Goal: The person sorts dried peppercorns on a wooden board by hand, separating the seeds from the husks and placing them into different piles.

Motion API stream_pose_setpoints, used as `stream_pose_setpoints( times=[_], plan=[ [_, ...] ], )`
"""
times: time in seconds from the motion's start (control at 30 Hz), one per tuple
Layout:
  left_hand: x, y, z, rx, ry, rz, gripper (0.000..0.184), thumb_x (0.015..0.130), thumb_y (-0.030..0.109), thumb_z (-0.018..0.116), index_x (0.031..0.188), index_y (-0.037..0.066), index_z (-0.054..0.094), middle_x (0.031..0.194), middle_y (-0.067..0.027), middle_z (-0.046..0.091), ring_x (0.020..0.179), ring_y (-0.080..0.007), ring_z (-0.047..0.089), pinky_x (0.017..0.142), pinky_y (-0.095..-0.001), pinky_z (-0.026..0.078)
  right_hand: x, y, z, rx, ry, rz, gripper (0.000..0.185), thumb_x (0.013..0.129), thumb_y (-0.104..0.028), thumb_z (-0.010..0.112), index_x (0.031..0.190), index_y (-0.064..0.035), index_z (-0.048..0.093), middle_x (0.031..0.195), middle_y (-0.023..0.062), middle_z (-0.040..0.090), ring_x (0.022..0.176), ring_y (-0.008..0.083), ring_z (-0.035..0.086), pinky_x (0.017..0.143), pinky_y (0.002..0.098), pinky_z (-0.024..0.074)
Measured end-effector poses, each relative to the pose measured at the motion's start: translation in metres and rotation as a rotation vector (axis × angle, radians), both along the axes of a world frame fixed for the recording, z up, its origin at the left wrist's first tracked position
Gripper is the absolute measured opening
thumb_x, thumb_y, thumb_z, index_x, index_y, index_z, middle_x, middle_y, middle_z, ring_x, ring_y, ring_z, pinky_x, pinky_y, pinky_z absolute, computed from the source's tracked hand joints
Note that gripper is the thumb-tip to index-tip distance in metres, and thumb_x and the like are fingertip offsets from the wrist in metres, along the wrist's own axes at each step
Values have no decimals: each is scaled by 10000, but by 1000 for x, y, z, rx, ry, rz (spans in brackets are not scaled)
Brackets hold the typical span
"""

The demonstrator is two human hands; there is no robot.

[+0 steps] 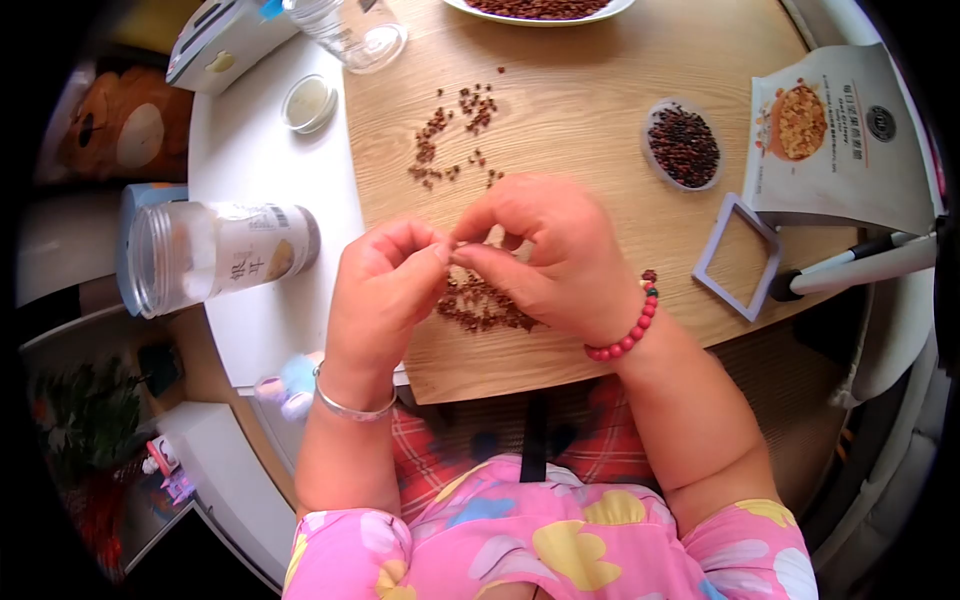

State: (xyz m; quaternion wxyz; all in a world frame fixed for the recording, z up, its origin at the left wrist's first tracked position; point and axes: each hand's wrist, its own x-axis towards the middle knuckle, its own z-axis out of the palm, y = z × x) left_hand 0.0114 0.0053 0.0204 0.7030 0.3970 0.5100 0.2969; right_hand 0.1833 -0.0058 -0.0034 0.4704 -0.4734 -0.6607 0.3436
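My left hand (pixel 388 280) and my right hand (pixel 555 255) meet over the table's near part, thumbs and forefingers pinched together. What the fingertips hold is too small to make out. Below them lies a pile of reddish-brown husks (pixel 482 308), like Sichuan peppercorn shells, partly covered by my right hand. Just beyond my hands, small brown peppercorn-like pieces (pixel 432 150) are scattered on the wood. To the right of them stands a small clear tub (pixel 650 160) full of dark red-black grains (pixel 684 146). A white plate (pixel 482 14) heaped with reddish pieces (pixel 545 8) is cut off at the top.
A silver food pouch (pixel 850 150) and a grey diamond-shaped frame (pixel 708 252) lie at the right. On the left white surface are a labelled plastic jar (pixel 225 255) and a round lid (pixel 309 104). Another clear jar (pixel 350 35) lies at the top.
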Motion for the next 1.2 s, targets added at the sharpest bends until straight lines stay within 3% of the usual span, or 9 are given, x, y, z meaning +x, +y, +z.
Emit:
stream_pose_setpoints(
  times=[0.3, 0.37, 0.5, 0.57, 0.63, 0.73, 0.83, 1.03, 1.2],
  plan=[
    [0, -1, -3, -54, -76, 68, 90, 882, 90, 587, 891, 5, 613, 667, -25, 581, 481, -27, 412, 418, -164, 287, 1, 1, -7, 180, -158, -52, 89, 717, -163, 698, 710, -92, 644, 726, 49, 627, 729, 241, 612, 636, 350, 502],
    [1, -2, -3, -39, -78, 101, 102, 889, 77, 572, 921, -8, 618, 692, -43, 605, 489, -34, 427, 424, -163, 300, 1, 2, -5, 246, -219, -83, 77, 700, -76, 709, 740, -68, 643, 713, 71, 623, 680, 249, 606, 576, 340, 484],
    [4, -4, -6, 34, -107, 77, 121, 897, 68, 560, 950, -18, 628, 718, -44, 619, 514, -33, 453, 438, -160, 316, 3, 2, -3, 262, -264, -124, 69, 702, -69, 696, 738, -62, 637, 702, 70, 618, 646, 239, 606, 556, 337, 487],
    [6, -5, -7, 111, -13, 24, 135, 902, 56, 548, 960, -28, 636, 744, -28, 620, 561, -26, 473, 478, -153, 335, 8, 5, -3, 226, -258, -236, 85, 726, -119, 637, 669, -71, 597, 649, 87, 579, 646, 271, 591, 580, 376, 485],
    [7, -6, -10, 193, 67, 26, 137, 905, 68, 547, 965, -22, 631, 744, -20, 615, 552, -19, 452, 481, -151, 323, 33, 9, 8, 293, -308, -362, 44, 718, -80, 620, 679, -66, 606, 661, 115, 593, 605, 293, 589, 558, 382, 481],
    [7, -6, -11, 309, 174, 33, 142, 909, 80, 542, 970, -12, 630, 748, -5, 609, 576, -13, 451, 511, -153, 327, 63, 11, 6, 110, -218, -616, 39, 737, -33, 625, 707, -46, 647, 645, 74, 628, 571, 190, 611, 555, 297, 495],
    [5, -6, -12, 358, 206, 24, 143, 908, 78, 541, 972, -9, 635, 762, 1, 609, 640, -21, 491, 561, -160, 362, 84, 10, 3, -7, -291, -780, 52, 727, -52, 638, 769, -45, 667, 667, 87, 641, 576, 221, 616, 569, 312, 502],
    [2, -6, -15, 414, 234, 19, 129, 893, 41, 545, 958, -24, 636, 770, 4, 601, 680, -39, 518, 597, -178, 409, 104, 11, -3, -132, -618, -842, 83, 716, -67, 642, 787, -36, 670, 766, 115, 663, 718, 270, 635, 689, 361, 503],
    [0, -4, -17, 401, 245, -15, 139, 893, 46, 545, 972, -24, 636, 803, -8, 618, 721, -45, 541, 630, -173, 414, 75, 12, -6, -1, -458, -656, 59, 732, -63, 638, 772, -34, 670, 791, 126, 656, 757, 279, 629, 710, 369, 498]
  ],
)
